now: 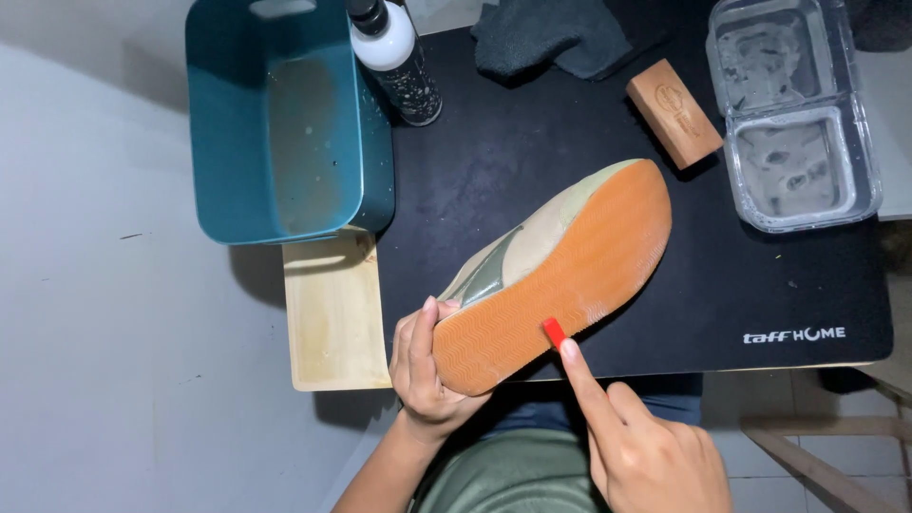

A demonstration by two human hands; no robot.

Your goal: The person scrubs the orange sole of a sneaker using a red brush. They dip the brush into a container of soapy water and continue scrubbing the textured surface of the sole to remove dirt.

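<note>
My left hand (423, 366) grips the heel end of a beige and green sneaker (532, 242), tilted on its side so its orange rubber sole (560, 280) faces me. My right hand (641, 446) holds a small red tool (553, 332), with the forefinger stretched along it and its tip pressed against the sole near the lower edge. The shoe hovers over a black desk mat (779, 285).
A teal plastic tub (285, 123) with murky water stands at the upper left, a spray bottle (394, 57) beside it. A wooden brush block (674, 112), a dark cloth (551, 38) and a clear two-compartment tray (793, 114) lie at the back. A pale wooden board (332, 313) sits under the tub.
</note>
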